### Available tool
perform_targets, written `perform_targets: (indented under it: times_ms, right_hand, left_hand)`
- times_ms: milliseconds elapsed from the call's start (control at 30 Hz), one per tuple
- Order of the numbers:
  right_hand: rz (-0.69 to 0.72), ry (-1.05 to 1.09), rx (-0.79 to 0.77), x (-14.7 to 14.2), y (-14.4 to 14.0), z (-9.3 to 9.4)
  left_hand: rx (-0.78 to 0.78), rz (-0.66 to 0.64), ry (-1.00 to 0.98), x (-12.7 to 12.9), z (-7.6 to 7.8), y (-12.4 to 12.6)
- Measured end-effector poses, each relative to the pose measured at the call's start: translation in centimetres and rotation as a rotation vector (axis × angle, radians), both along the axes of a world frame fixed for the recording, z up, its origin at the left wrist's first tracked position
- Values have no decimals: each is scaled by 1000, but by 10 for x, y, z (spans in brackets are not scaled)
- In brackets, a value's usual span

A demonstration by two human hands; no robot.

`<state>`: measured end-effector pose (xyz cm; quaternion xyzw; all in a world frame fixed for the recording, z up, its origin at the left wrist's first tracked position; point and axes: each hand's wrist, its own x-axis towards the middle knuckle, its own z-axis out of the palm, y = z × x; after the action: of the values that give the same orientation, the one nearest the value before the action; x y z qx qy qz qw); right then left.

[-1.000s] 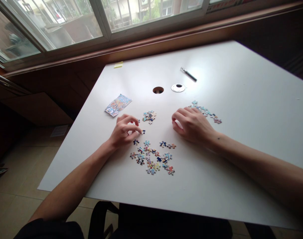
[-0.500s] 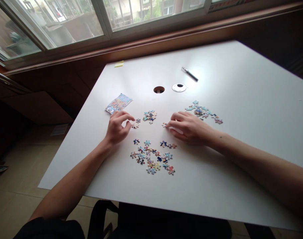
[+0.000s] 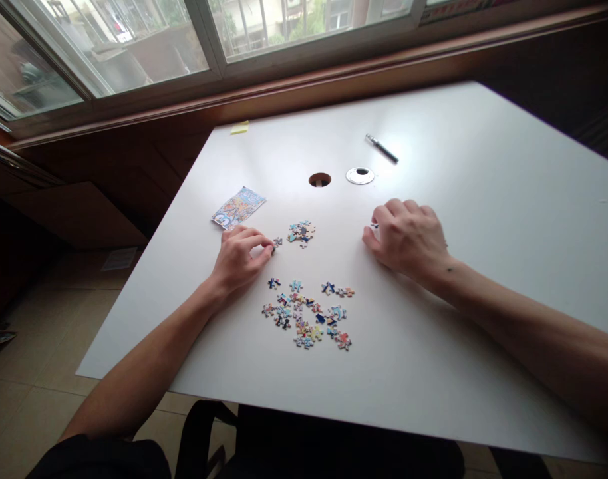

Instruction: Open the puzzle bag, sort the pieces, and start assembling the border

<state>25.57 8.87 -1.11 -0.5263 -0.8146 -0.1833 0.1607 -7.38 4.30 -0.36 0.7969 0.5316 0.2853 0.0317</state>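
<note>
My left hand (image 3: 241, 258) rests on the table with thumb and index finger pinched together. At its fingertips is a jigsaw puzzle piece (image 3: 273, 250), mostly covered, and another small piece (image 3: 278, 241) lies just beyond. My right hand (image 3: 410, 238) is curled palm down, with the edge of a puzzle piece (image 3: 374, 226) showing between thumb and index finger. That hand hides the group of pieces on the right. Between the hands, farther back, sits a small cluster of pieces (image 3: 301, 231). A larger spread of loose pieces (image 3: 304, 318) lies nearer to me.
A printed picture sheet (image 3: 239, 207) lies beyond my left hand. Farther back, the white table (image 3: 483, 199) has a round cable hole (image 3: 319, 179), its loose cover (image 3: 360, 175) and a dark pen (image 3: 382, 148). Yellow tape (image 3: 239, 128) marks the far left edge.
My right hand has moved right and slightly away, from the table's middle onto the right-hand pieces, covering them. My left fingers have closed from a gap into a pinch over the small pieces beside them.
</note>
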Motion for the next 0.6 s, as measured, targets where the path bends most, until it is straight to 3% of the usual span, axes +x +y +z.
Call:
perform_targets:
  times_ms: [133,200,300,467,600]
  right_hand:
    - [38,-13,-14,-5,-4,5]
    - [65,-14,-22,-6,-5,5]
    - [83,-6,-24,-5,-4,4]
    - [89,-16,-19,-5,-4,4]
    - [92,-26,-28,-6,-5,4]
  left_hand:
    - [-142,-107,-194,3,2,0]
    - [-196,-141,-162,6,3,-3]
    - [-135,-102,-96,10,3,-6]
    - [-117,-105,-165,7,5,-5]
    - [-172,-287,-14,5,5,-4]
